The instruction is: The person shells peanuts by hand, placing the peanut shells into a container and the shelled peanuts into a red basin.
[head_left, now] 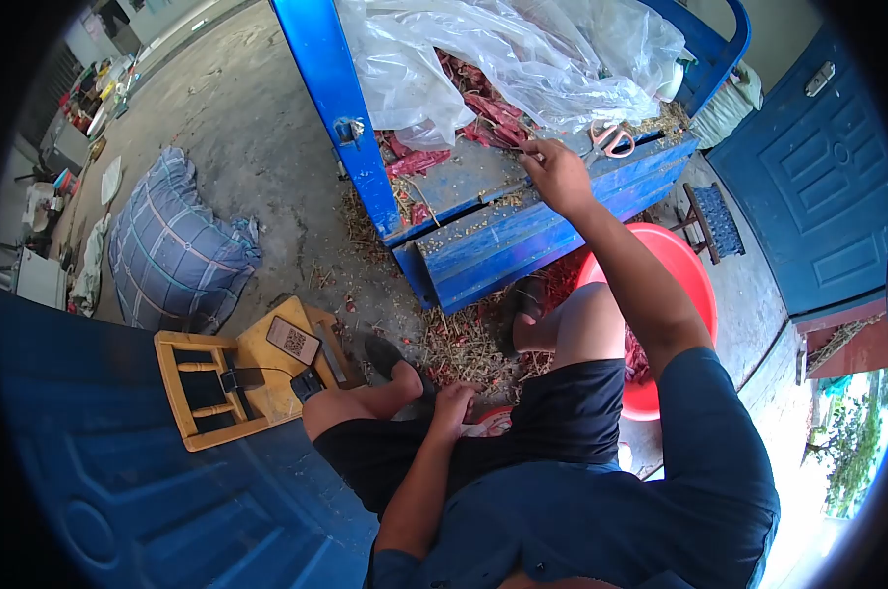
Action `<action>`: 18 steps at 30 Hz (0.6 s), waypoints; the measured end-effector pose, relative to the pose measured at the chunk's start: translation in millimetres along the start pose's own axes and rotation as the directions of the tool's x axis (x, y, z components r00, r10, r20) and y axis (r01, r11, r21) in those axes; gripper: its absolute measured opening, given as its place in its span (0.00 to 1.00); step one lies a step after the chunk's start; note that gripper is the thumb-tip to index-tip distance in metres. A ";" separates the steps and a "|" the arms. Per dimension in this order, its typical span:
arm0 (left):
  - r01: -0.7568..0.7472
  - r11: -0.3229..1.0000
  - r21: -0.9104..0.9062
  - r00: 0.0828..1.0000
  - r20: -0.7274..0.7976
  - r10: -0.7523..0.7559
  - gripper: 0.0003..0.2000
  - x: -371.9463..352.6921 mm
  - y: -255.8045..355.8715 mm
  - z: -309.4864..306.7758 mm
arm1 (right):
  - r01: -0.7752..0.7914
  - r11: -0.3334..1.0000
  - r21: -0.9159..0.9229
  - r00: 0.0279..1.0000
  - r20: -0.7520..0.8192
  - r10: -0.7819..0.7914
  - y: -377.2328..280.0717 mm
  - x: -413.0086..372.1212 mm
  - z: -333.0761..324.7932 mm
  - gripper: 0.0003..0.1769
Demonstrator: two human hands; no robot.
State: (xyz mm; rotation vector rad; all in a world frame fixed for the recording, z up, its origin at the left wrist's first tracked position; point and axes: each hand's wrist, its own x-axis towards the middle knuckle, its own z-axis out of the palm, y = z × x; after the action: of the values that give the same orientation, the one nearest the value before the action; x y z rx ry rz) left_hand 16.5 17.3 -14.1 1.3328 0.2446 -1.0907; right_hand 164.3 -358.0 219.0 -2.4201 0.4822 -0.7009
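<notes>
My right hand (pixel 559 179) reaches over the front edge of the blue metal cart (pixel 552 240), its fingertips pinched at the end of a dried red chili (pixel 499 123). More chilies lie beside it, partly under clear plastic sheeting (pixel 562 74). Scissors with pink handles (pixel 613 140) rest just right of this hand. My left hand (pixel 454 404) is low between my knees, its fingers curled closed; whatever they hold, if anything, is hidden. A container with a red rim (pixel 495 420) shows partly below that hand.
A large red basin (pixel 697 294) with chilies inside stands by my right leg. At left, a wooden chair (pixel 258 393) carries a phone (pixel 294 340) and a cable. Stems litter the floor. A plaid sack (pixel 184 245) and a small stool (pixel 714 221) stand nearby.
</notes>
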 end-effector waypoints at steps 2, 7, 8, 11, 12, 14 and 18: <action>-0.007 1.000 -0.018 0.999 -0.051 0.006 0.08 -0.1 -0.6 -7.3 | 0.033 0.946 -0.322 0.997 0.071 -0.010 -5.2 43.0 32.8 0.16; -0.030 0.996 -0.086 0.995 -0.096 0.022 0.07 4.8 -7.7 -16.9 | -0.119 0.883 -0.455 0.974 0.121 0.194 0.9 87.7 71.9 0.20; -0.021 0.996 -0.092 0.994 -0.111 0.011 0.06 0.8 -1.5 -12.6 | -0.116 0.881 -0.459 0.972 0.129 0.195 -6.4 87.4 68.1 0.19; -0.019 0.999 0.034 0.997 -0.080 0.022 0.07 -0.9 5.9 -6.7 | -0.059 0.925 -0.377 0.986 0.122 0.113 -13.8 73.4 56.1 0.19; -0.036 0.999 0.030 0.996 -0.085 0.039 0.07 0.9 1.0 -7.7 | -0.018 0.956 -0.293 0.991 0.119 0.056 -15.1 70.7 53.0 0.19; -0.089 0.990 0.112 0.987 -0.126 0.103 0.07 14.2 -14.5 -5.9 | 0.042 0.985 -0.165 0.997 0.073 -0.030 -24.0 69.2 41.1 0.17; -0.189 0.980 0.068 0.975 -0.103 0.195 0.08 17.3 -29.6 -13.5 | 0.170 0.923 0.346 0.982 -0.141 -0.128 -53.0 17.2 9.7 0.13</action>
State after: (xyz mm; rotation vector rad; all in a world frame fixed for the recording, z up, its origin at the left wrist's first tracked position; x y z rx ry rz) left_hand 9.2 24.7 -49.4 1.4382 0.1617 -0.8697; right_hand 193.0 -321.1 250.8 -2.0947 0.1932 -0.9135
